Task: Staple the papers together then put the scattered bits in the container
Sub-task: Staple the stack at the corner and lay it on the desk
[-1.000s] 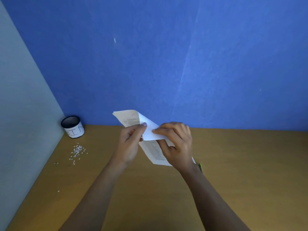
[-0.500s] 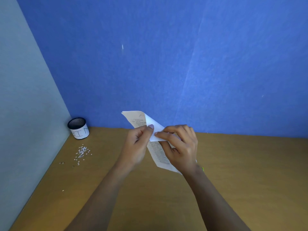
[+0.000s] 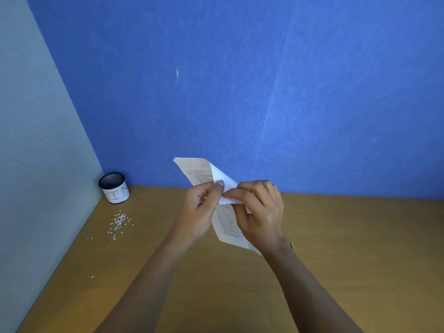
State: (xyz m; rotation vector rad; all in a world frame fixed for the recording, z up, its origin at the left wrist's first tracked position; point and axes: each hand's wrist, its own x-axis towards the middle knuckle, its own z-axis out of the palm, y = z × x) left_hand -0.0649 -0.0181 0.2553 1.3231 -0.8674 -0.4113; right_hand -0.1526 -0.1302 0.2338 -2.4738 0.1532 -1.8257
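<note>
I hold a small stack of printed papers [image 3: 199,174] up above the wooden table [image 3: 336,248]. My left hand [image 3: 199,210] pinches the stack from the left, thumb on top. My right hand [image 3: 260,212] grips it from the right and bends one white sheet's corner over. A patch of small white bits [image 3: 119,223] lies scattered on the table at the left. A black mesh container [image 3: 114,187] with a white label reading "BIN" stands in the far left corner. A sliver of something green and black [image 3: 291,245] shows behind my right wrist; I cannot tell what it is.
A blue wall [image 3: 240,80] rises behind the table and a grey wall [image 3: 36,152] closes its left side. A few stray bits [image 3: 90,237] lie near the grey wall.
The view has drifted so the container and bits sit further right in frame. My hands keep the same grip on the papers, with the stack tilted slightly more upright.
</note>
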